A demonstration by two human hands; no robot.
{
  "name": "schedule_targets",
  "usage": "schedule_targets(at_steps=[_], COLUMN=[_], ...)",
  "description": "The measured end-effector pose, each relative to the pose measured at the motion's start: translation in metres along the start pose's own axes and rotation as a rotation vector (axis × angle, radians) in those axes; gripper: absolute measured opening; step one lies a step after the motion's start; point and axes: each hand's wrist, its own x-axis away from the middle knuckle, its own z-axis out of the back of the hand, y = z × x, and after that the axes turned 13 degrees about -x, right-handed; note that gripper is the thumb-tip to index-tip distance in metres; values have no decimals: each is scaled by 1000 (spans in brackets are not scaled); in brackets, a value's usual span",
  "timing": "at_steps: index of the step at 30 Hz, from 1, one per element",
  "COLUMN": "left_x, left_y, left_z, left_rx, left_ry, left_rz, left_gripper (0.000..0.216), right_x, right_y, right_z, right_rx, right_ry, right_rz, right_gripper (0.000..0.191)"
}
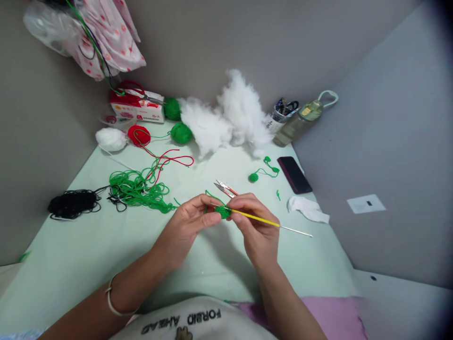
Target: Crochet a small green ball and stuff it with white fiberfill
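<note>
"Okay, head view, sole one. Left hand [189,221]?"

"Thumb and fingers pinched on the small green piece [223,213]."

"Right hand [261,231]?"

"Closed round the yellow hook [261,218], fingertips right up by the green piece. Bare metal end sticks out to the right."

"Where's the piece?"

"Between both hands, over the table [208,278], around mid-frame."

"Nearby?"

"Thread snips [226,189] just beyond the fingers, blades apart. Green yarn tangle [141,191] left, black yarn bundle [74,204] further left. White stuffing [244,113] at the back. Phone [295,174] right, white scrap [307,209] just below it."
</note>
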Motion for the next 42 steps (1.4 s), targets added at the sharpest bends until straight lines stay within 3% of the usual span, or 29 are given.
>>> schedule_targets(at_steps=[5, 9, 14, 20, 26, 30, 32, 35, 37, 39, 42], left_x=[6, 12, 16, 16, 9, 9, 15, 23, 21, 14, 4], left_y=[4, 1, 1, 3, 23, 41, 43, 36, 30, 25, 21], left_z=[-5, -4, -3, -5, 33, 57, 54, 35, 17, 2, -10], left_rx=[9, -79, -200, -240, -541, -875, -775, -459, -265, -93, 54], left_ry=[-84, -30, 39, 41, 87, 363, 264, -114, -244, -222, -57], left_rz=[-22, -51, -121, -136, -222, -331, -293, -193, -147, -156, -281], left_gripper=[44, 62, 46, 46, 32, 48, 42, 39, 47, 49, 39], right_x=[3, 9, 14, 7, -1, -2, -3, -3, -1, 3, 9], right_y=[-3, -4, -6, -3, -8, -12, -13, -12, -12, -12, -14], right_z=[-3, -3, -3, 0, 12, 16, 15, 10, 6, 4, 4], right_rx=[-11, -49, -24, -201, -354, -372, -359, -318, -308, -308, -279], right_ry=[-8, 25, 78, 26, 114, 105, 103, 100, 81, 35, -18], right_rz=[28, 31, 55, -87, -230, -258, -253, -238, -226, -217, -189], right_gripper=[15, 14, 7, 3, 24, 22, 21, 22, 22, 19, 14])
